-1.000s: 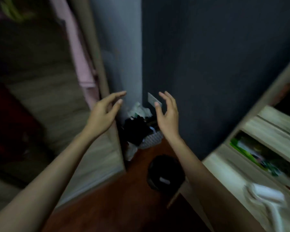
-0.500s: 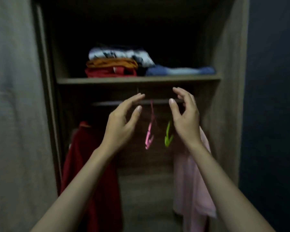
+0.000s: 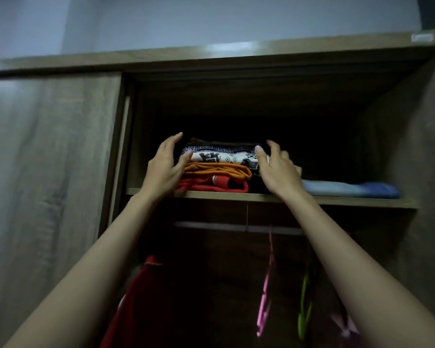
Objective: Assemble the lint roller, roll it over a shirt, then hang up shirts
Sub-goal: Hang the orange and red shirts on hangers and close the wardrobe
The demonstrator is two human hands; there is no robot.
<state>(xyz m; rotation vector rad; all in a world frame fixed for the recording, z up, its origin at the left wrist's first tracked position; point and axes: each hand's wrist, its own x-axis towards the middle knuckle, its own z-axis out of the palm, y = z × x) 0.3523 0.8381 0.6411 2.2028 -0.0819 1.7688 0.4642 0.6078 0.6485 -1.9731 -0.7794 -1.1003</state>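
Head view: left hand and right hand are held with fingers wide, gripping nothing, either side of the folded shirts on the shelf; fetching a shirt is judged the step, so a two-sided grip is needed next

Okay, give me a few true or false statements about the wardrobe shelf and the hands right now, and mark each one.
The patterned garment tops the folded stack. True.
The orange garment lies under the red garment. False: orange lies above red.
The left hand and right hand flank the stack. True.
The blue garment lies left of the stack. False: it lies to the right, on the same shelf.
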